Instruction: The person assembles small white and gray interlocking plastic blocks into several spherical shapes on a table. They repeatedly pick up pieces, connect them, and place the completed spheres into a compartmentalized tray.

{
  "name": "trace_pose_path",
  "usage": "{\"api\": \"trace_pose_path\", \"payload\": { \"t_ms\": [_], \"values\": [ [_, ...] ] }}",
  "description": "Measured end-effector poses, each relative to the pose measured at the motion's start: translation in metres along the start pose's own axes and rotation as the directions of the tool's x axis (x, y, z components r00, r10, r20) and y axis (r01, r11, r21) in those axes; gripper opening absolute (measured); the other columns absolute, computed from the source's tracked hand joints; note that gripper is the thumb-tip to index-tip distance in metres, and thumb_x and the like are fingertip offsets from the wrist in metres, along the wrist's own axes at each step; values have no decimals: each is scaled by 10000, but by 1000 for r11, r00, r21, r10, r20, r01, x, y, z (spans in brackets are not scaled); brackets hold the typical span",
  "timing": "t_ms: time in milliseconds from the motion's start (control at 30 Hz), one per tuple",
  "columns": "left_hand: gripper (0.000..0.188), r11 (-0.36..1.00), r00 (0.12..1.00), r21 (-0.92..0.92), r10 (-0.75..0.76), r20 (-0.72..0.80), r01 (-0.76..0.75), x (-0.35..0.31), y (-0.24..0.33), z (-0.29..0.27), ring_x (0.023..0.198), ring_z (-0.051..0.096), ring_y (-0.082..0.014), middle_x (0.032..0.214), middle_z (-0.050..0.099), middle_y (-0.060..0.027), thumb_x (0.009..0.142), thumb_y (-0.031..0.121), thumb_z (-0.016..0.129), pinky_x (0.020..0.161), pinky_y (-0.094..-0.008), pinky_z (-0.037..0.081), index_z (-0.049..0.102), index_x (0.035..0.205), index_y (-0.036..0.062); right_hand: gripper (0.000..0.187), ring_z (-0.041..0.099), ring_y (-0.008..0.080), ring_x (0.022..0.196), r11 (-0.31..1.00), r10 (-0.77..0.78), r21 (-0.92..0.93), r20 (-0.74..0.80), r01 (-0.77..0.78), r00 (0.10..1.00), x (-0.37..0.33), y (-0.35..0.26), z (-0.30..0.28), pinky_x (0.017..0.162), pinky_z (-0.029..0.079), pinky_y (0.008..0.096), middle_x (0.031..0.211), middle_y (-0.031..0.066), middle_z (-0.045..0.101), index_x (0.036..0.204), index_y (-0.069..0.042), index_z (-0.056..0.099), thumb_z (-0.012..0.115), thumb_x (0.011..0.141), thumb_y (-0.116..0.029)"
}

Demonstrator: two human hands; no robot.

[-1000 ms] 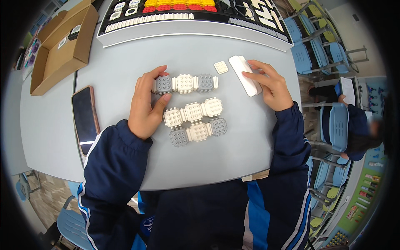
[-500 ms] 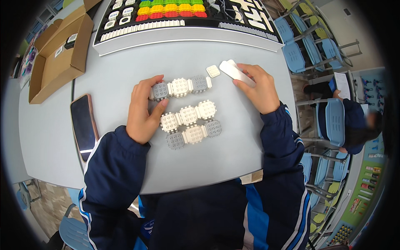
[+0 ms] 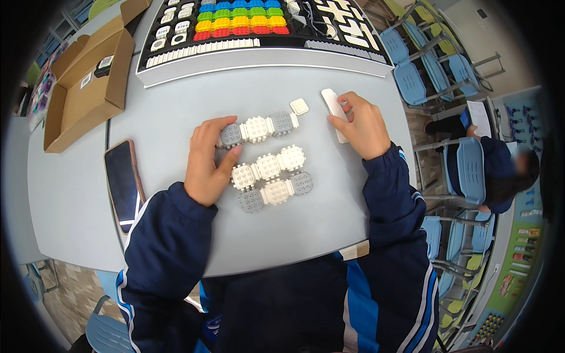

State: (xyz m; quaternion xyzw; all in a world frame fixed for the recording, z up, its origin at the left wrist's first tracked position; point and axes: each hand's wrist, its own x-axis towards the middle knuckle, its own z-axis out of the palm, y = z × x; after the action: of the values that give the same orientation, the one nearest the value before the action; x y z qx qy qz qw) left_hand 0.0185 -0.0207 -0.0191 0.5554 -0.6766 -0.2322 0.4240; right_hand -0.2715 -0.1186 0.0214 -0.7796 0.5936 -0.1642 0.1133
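Note:
My left hand (image 3: 207, 162) is closed around the left grey end of a row of joined building blocks (image 3: 257, 129), grey, white, grey, with thin white connectors between and at its right end. Between the thumb and fingers of my right hand (image 3: 366, 128) is a long white flat piece with rounded ends (image 3: 331, 101), held tilted over the table. A small white square tile (image 3: 299, 106) lies just past the row's right end. Nearer me sit a white block row (image 3: 269, 167) and, against it, a grey-white-grey row (image 3: 276, 191).
A big kit tray (image 3: 265, 66) with coloured blocks, white strips and cables spans the far side. At left are an open cardboard box (image 3: 82, 112) and a phone (image 3: 120, 185). Stacked blue chairs (image 3: 409, 82) and a seated person (image 3: 500, 159) are off the table's right side.
My right hand has shifted slightly left and turned the white flat piece from slanting to more upright, farther from the square tile. My left hand keeps its hold on the row.

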Motion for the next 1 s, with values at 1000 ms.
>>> {"api": "trace_pose_path", "payload": {
  "t_ms": [1000],
  "values": [
    [455,1000,1000,-15,8,17,-8,0,4,-1,1103,527,-305,1194,580,-131,830,23,660,977,-365,408,560,1273,51,474,687,225,818,940,291,216,-106,-264,951,250,66,-21,743,555,341,937,130,710,930,-36,706,899,552,-248]
  ]
}}
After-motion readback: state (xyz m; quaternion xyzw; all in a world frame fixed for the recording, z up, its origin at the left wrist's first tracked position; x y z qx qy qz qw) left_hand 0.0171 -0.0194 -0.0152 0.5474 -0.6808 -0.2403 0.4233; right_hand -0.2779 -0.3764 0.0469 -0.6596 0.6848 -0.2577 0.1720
